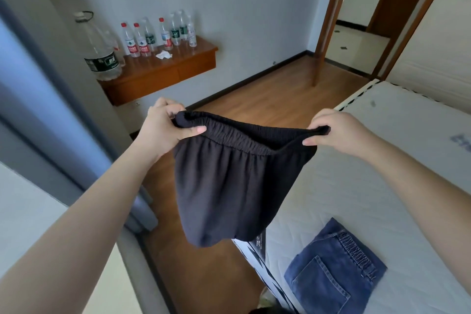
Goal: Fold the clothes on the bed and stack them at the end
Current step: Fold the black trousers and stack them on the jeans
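A pair of black shorts [226, 186] with an elastic waistband hangs in the air over the left edge of the bed. My left hand [165, 125] pinches the left end of the waistband. At the waistband's right end my right hand [336, 130] grips the fabric. The waistband is stretched between both hands and the legs hang down. Folded blue jeans [334, 270] lie flat on the white mattress [356, 173] at the lower right, back pocket up.
A wooden wall shelf [163, 69] at the upper left carries several plastic water bottles [153, 36] and a crumpled tissue. Wooden floor runs between bed and wall. An open doorway [356, 33] stands at the upper right. A grey-blue curtain [46, 99] hangs on the left.
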Motion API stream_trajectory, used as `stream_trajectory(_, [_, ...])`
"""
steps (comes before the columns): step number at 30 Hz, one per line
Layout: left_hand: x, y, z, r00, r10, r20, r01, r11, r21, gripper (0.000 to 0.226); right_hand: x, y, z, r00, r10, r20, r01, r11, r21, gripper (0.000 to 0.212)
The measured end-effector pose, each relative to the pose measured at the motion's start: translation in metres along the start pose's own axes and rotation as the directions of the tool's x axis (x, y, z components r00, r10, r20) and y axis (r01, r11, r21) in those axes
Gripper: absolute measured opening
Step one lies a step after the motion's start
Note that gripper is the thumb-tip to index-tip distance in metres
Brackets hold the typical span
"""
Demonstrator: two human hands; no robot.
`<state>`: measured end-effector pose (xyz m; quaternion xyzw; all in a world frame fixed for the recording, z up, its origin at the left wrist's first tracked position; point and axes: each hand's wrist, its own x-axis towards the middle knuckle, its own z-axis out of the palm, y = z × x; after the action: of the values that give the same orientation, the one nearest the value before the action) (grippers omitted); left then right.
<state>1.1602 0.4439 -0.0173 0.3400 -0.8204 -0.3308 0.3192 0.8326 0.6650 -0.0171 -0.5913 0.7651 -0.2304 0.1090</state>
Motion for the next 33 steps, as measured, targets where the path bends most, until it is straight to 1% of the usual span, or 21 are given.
stream_trajectory(2, [0.010,-0.006,-0.002,0.996,-0.031,0.078,0.037,0.996,-0.081,0.027,0.018,0.007,0.008,0.999,-0.037,0.023,0.038,0.999,-0.021,0.011])
stream_trajectory(5, [0.030,-0.015,-0.002,0.977,-0.094,0.192,0.141,0.958,-0.250,0.039,0.050,0.019,0.019,0.998,-0.052,0.025,0.053,0.998,-0.023,0.005])
stream_trajectory(8, [0.053,-0.023,0.000,0.961,-0.151,0.231,0.233,0.892,-0.388,0.036,0.084,0.030,0.032,0.998,-0.029,0.055,0.028,0.999,0.021,0.012])
stream_trajectory(11, [0.075,-0.031,-0.003,0.957,-0.162,0.240,0.255,0.863,-0.437,0.033,0.116,0.034,0.045,0.995,-0.014,0.102,0.005,0.997,0.080,0.023])
stream_trajectory(15, [0.096,-0.042,-0.011,0.941,-0.086,0.327,0.241,0.849,-0.471,0.034,0.154,0.024,0.062,0.983,-0.029,0.184,0.007,0.992,0.123,0.038])
stream_trajectory(16, [0.101,-0.045,-0.014,0.941,-0.086,0.329,0.242,0.849,-0.470,0.030,0.162,0.020,0.066,0.979,-0.040,0.202,0.016,0.993,0.119,0.039])
stream_trajectory(18, [0.113,-0.053,-0.021,0.947,-0.118,0.298,0.252,0.849,-0.464,0.022,0.179,0.013,0.074,0.971,-0.057,0.232,0.036,0.995,0.095,0.032])
stream_trajectory(20, [0.127,-0.065,-0.029,0.951,-0.130,0.282,0.256,0.842,-0.476,0.025,0.194,0.006,0.080,0.964,-0.064,0.259,0.047,0.996,0.074,0.024])
stream_trajectory(21, [0.135,-0.072,-0.033,0.951,-0.130,0.281,0.258,0.836,-0.484,0.026,0.201,0.002,0.083,0.963,-0.053,0.266,0.036,0.997,0.071,0.027])
stream_trajectory(23, [0.152,-0.088,-0.039,0.950,-0.136,0.282,0.267,0.822,-0.503,0.020,0.214,-0.008,0.090,0.975,-0.027,0.221,0.011,0.997,0.072,0.048])
stream_trajectory(24, [0.161,-0.096,-0.042,0.948,-0.136,0.288,0.272,0.815,-0.512,0.016,0.220,-0.014,0.094,0.985,-0.018,0.173,0.008,0.998,0.057,0.055])
stream_trajectory(25, [0.171,-0.103,-0.044,0.945,-0.131,0.298,0.276,0.809,-0.520,0.014,0.227,-0.020,0.099,0.992,-0.014,0.123,0.010,0.999,0.034,0.057])
stream_trajectory(26, [0.180,-0.109,-0.048,0.942,-0.121,0.312,0.278,0.803,-0.527,0.013,0.233,-0.026,0.103,0.997,-0.002,0.073,0.001,1.000,0.012,0.055])
stream_trajectory(29, [0.211,-0.124,-0.061,0.939,-0.074,0.336,0.261,0.792,-0.552,0.013,0.253,-0.043,0.113,0.993,0.087,-0.084,-0.089,0.996,-0.013,0.046])
stream_trajectory(31, [0.230,-0.133,-0.068,0.934,-0.032,0.356,0.244,0.786,-0.568,0.015,0.264,-0.052,0.116,0.980,0.151,-0.132,-0.153,0.988,-0.009,0.040])
stream_trajectory(33, [0.249,-0.140,-0.069,0.925,-0.008,0.379,0.240,0.785,-0.571,0.021,0.271,-0.057,0.120,0.967,0.184,-0.177,-0.196,0.979,-0.055,0.032])
